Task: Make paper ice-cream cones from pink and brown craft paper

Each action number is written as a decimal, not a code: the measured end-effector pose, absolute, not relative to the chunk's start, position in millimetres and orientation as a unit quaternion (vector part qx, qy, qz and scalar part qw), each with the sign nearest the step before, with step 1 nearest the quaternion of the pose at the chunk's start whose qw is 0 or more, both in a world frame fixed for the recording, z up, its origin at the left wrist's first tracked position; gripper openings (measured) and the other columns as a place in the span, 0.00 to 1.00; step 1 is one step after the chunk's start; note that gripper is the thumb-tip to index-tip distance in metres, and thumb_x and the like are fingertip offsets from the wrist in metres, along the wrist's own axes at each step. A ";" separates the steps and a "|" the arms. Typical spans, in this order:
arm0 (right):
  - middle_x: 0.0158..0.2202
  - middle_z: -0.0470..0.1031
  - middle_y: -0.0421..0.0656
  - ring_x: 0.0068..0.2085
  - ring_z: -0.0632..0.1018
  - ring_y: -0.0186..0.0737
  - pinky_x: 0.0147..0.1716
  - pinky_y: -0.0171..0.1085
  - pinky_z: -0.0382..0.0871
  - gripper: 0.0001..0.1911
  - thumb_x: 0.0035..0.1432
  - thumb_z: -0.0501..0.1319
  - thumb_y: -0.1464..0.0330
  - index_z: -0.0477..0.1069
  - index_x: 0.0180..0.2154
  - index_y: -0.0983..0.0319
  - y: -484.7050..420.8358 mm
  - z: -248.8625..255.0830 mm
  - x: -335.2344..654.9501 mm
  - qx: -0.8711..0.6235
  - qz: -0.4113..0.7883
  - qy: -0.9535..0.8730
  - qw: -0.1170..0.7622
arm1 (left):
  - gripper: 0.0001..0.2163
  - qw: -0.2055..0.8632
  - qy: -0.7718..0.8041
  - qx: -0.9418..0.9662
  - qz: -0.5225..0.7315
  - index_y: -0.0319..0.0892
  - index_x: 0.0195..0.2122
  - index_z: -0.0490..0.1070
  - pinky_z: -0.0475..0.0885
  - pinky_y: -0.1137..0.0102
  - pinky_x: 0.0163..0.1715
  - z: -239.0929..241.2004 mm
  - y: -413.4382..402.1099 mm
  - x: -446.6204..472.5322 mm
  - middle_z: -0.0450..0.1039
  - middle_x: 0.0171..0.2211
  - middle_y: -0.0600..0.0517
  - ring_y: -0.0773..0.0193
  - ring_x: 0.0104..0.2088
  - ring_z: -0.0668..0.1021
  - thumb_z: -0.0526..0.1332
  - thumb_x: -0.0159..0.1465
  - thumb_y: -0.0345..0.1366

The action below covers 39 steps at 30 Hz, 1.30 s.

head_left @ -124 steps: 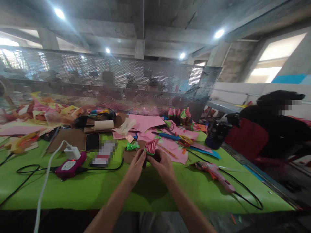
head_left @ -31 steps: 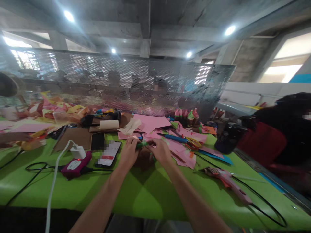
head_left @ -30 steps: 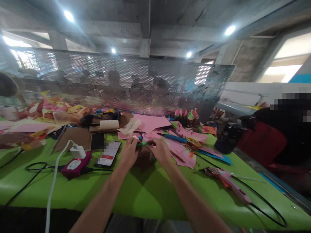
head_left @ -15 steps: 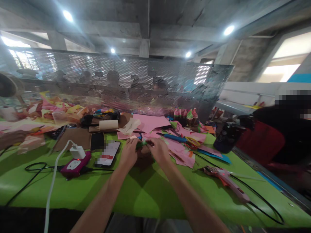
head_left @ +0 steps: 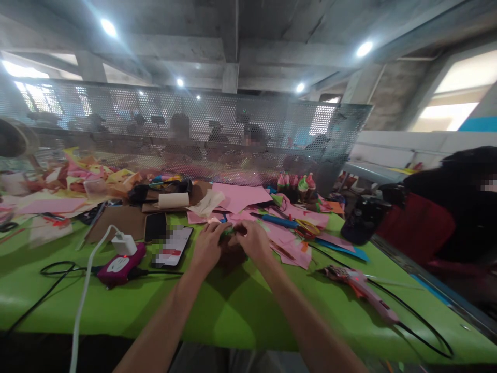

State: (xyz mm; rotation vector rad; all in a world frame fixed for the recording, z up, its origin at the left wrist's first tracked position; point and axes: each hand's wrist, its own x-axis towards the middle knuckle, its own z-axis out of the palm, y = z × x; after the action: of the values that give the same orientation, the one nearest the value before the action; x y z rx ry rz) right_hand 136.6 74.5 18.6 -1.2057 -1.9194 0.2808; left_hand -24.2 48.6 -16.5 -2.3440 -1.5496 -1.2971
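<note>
Both my hands meet over the green tabletop in front of me, around a small brown and green craft piece (head_left: 233,255). Its green top shows between my fingertips, and the brown part lies below in shadow. My left hand (head_left: 207,242) has its fingers curled against the green part from the left. On the other side my right hand (head_left: 253,241) is closed in a pinch at the top of the piece. The exact shape of the piece is mostly hidden by my fingers.
A pink glue gun (head_left: 370,298) lies at right with its black cord. At left are a magenta power block (head_left: 121,267) with a white charger and a phone (head_left: 174,248). Pink paper (head_left: 240,197), scissors (head_left: 308,228) and small cone-shaped crafts (head_left: 306,182) sit behind. A person sits at far right.
My right fingers have shifted slightly on the top of the piece; my left hand stays against it. Another person's hand at the far left has gone out of view.
</note>
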 end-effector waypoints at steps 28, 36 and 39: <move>0.31 0.78 0.43 0.37 0.76 0.45 0.40 0.41 0.68 0.01 0.51 0.65 0.69 0.75 0.29 0.60 80.3 12.8 143.6 -0.477 0.170 -0.708 0.492 | 0.18 0.063 -0.517 -0.762 -0.384 0.53 0.58 0.67 0.68 0.63 0.47 -14.0 45.4 -18.2 0.74 0.47 0.49 0.55 0.49 0.75 0.58 0.67 0.33; 0.47 0.75 0.46 0.42 0.78 0.42 0.41 0.44 0.76 0.14 0.66 0.60 0.63 0.71 0.49 0.64 93.8 -2.2 145.6 -0.478 0.304 -0.684 0.460 | 0.17 0.061 -0.510 -0.766 -0.386 0.52 0.57 0.67 0.68 0.63 0.47 -17.5 47.4 -16.1 0.74 0.48 0.49 0.57 0.48 0.76 0.57 0.67 0.31; 0.50 0.73 0.47 0.45 0.78 0.44 0.43 0.47 0.76 0.16 0.66 0.61 0.64 0.69 0.52 0.63 96.7 -5.5 145.7 -0.467 0.357 -0.666 0.459 | 0.17 0.066 -0.509 -0.770 -0.379 0.52 0.57 0.67 0.68 0.63 0.47 -17.3 46.6 -16.1 0.74 0.49 0.49 0.57 0.49 0.75 0.58 0.67 0.31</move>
State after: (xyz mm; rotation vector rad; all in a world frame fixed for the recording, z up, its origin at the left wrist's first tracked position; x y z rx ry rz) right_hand 145.7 96.7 -5.5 -1.1513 -1.6398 0.8799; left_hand -16.1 46.6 -17.3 -2.3229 -1.5346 -1.1422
